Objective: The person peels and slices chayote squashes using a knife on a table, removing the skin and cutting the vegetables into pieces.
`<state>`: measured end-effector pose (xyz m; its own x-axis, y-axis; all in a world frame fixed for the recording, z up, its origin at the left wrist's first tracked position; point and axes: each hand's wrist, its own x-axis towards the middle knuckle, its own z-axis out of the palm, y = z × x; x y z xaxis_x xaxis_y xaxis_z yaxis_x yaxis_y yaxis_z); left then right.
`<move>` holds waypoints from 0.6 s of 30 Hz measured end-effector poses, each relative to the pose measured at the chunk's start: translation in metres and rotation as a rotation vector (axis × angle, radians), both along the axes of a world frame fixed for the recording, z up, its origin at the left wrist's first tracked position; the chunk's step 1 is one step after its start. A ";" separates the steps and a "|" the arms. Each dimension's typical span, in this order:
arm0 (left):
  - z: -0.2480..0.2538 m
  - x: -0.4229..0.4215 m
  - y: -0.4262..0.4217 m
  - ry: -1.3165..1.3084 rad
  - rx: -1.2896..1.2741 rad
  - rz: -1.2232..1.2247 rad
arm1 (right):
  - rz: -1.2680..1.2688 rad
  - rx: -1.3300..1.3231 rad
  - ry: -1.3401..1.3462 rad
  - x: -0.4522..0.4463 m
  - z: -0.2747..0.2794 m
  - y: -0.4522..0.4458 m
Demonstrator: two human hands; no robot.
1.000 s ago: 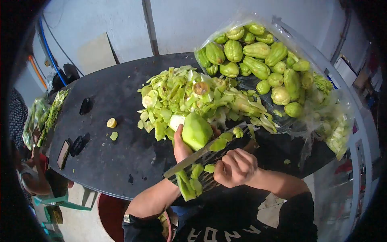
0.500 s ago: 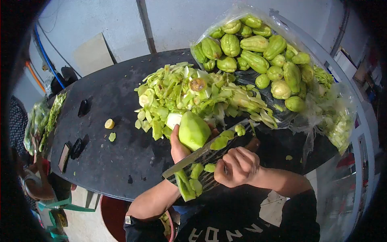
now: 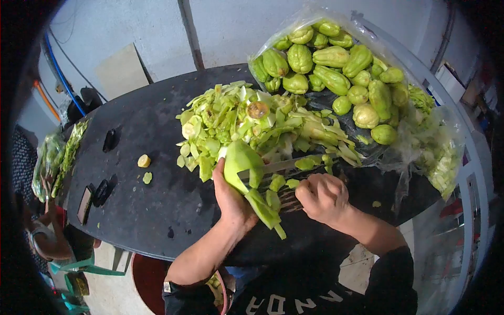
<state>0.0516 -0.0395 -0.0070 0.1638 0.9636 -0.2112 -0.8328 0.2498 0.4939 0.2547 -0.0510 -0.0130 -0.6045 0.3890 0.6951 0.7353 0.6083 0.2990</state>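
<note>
My left hand (image 3: 231, 202) is wrapped round the lower left side of a large, smooth, light green fruit or vegetable (image 3: 242, 164). The fingers of my right hand (image 3: 324, 198) are closed on a broad knife (image 3: 278, 167); its handle is hidden in the fist. The blade's left end lies against the right side of the green piece. Several green peel pieces (image 3: 266, 206) cling to the blade or hang by it, one long strip pointing down. Just behind is a big heap of pale green peelings (image 3: 231, 113), with a round brown-centred piece (image 3: 258, 109) on top.
An open plastic bag of chayotes (image 3: 331, 55) stands at the back right of the dark table (image 3: 152, 210). A phone (image 3: 84, 205), dark small objects and a cut yellowish piece (image 3: 144, 161) lie left. Another person's arm (image 3: 52, 244) shows at far left, near bagged greens (image 3: 47, 157).
The knife has swung up to a flatter angle, its left end now against the green piece. My right hand has moved up and right. My left hand has tilted the piece and shifted slightly left.
</note>
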 end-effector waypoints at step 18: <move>-0.017 0.004 -0.001 0.033 0.234 -0.075 | 0.154 0.044 0.040 0.008 0.009 -0.005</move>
<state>0.0557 -0.0404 -0.0243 0.2336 0.9723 0.0099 -0.7984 0.1860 0.5726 0.2628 -0.0560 -0.0036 -0.6262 0.2625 0.7341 0.6464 0.7014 0.3005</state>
